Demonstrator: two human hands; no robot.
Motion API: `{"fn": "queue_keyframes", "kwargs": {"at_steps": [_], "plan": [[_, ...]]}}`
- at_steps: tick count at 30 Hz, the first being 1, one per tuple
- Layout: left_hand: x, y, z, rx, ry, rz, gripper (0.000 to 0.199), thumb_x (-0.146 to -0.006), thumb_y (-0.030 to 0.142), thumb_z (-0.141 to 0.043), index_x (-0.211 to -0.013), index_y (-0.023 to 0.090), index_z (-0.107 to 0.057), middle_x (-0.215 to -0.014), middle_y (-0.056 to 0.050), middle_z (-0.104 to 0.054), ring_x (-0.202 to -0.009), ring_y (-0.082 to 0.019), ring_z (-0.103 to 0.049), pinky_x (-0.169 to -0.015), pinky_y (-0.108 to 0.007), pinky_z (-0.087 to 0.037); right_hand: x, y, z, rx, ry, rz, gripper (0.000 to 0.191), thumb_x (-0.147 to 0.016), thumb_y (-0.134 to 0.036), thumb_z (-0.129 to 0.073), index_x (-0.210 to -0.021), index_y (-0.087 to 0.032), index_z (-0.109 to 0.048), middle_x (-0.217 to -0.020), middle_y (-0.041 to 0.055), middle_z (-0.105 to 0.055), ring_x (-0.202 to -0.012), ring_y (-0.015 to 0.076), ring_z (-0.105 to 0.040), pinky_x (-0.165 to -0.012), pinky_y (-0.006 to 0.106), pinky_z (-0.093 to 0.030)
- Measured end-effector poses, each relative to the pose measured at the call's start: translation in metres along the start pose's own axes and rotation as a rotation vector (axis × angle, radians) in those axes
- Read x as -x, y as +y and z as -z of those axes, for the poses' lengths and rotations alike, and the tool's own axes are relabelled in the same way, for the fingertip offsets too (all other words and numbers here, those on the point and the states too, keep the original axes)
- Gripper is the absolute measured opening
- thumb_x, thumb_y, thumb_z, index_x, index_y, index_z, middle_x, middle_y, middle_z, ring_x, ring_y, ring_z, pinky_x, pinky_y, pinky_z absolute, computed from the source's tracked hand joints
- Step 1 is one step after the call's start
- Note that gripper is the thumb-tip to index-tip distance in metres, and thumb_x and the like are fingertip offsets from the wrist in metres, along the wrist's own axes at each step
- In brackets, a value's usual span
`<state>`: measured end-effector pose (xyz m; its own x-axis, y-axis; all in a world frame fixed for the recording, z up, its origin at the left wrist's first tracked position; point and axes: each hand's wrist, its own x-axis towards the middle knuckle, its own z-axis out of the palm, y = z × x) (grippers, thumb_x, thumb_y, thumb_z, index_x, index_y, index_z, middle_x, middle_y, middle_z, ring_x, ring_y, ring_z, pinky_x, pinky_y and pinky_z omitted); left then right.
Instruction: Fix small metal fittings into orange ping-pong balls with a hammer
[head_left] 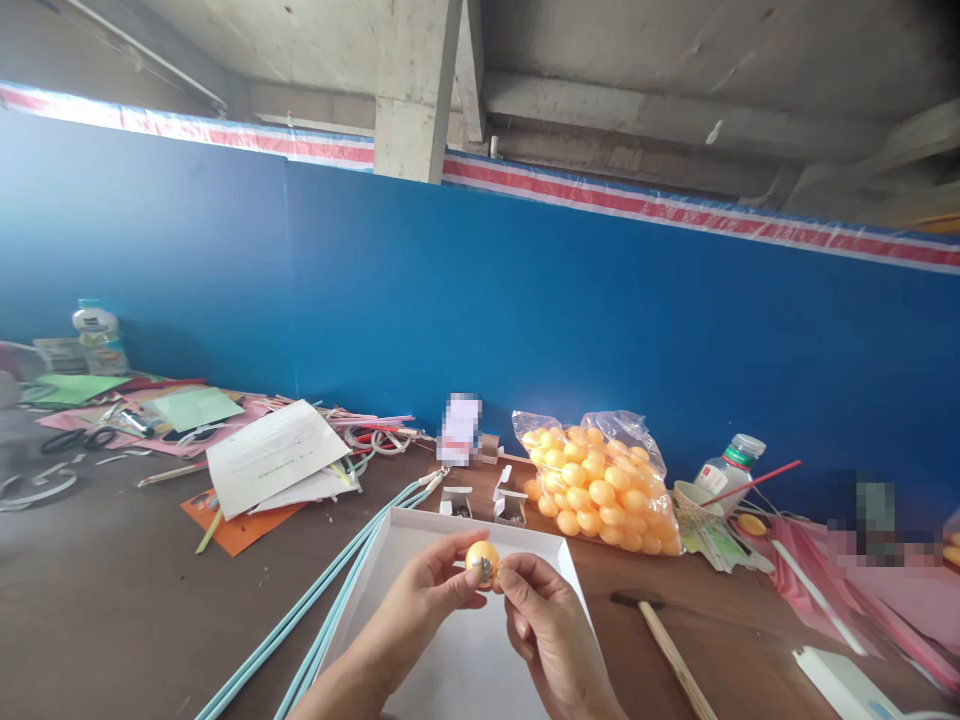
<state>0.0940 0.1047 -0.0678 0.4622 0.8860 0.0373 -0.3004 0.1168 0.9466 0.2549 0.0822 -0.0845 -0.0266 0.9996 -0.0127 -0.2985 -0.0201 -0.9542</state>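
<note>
Over a shallow white box (472,650), my left hand (424,590) grips a small orange ball (481,553) between thumb and fingers. A silvery metal piece (484,570) shows on the ball's near side. My right hand (544,605) is closed in a pinch against the ball's right side; whatever its fingertips hold is too small to make out. Behind the white box stand two small open cartons (456,502) with little metal parts inside. A clear plastic bag (600,480) full of similar orange balls lies beyond, to the right.
Pale blue rods (352,555) run along the box's left side. A hammer (667,650) lies to the right. Papers (277,460) and scissors (79,438) clutter the left. A bottle (731,470) and a cup (696,503) stand right, before the blue partition (480,300).
</note>
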Motion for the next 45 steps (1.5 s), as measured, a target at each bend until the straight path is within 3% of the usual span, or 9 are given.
{"fn": "queue_keyframes", "kwargs": {"at_steps": [29,33,45], "plan": [[-0.001,-0.002,0.0,0.039,0.003,0.017,0.049,-0.075,0.04,-0.067,-0.119,0.019,-0.06,-0.105,-0.01,-0.066,-0.097,-0.025,-0.061,-0.088,-0.039,-0.045,0.002,-0.004,-0.002,-0.064,-0.036,-0.045,0.023,-0.079,-0.037,-0.065,-0.073,-0.016,-0.06,-0.045,-0.0097,-0.035,-0.04,0.0023,-0.02,-0.04,0.021,-0.013],[-0.003,-0.005,-0.001,0.038,0.052,0.015,0.051,-0.072,0.043,-0.069,-0.116,0.019,-0.062,-0.103,-0.01,-0.066,-0.094,-0.026,-0.062,-0.085,-0.04,-0.046,0.002,-0.005,-0.002,-0.065,-0.042,-0.043,0.023,-0.079,-0.037,-0.065,-0.072,-0.016,-0.06,-0.044,-0.0097,-0.035,-0.04,0.0023,-0.02,-0.04,0.021,-0.013],[-0.001,-0.003,0.001,0.044,-0.004,0.017,0.049,-0.074,0.04,-0.068,-0.118,0.019,-0.061,-0.101,-0.01,-0.067,-0.096,-0.025,-0.062,-0.088,-0.04,-0.046,0.002,-0.004,-0.002,-0.083,-0.043,-0.046,0.021,-0.078,-0.034,-0.067,-0.072,-0.016,-0.059,-0.046,-0.0091,-0.039,-0.039,0.0016,-0.021,-0.039,0.021,-0.013]]}}
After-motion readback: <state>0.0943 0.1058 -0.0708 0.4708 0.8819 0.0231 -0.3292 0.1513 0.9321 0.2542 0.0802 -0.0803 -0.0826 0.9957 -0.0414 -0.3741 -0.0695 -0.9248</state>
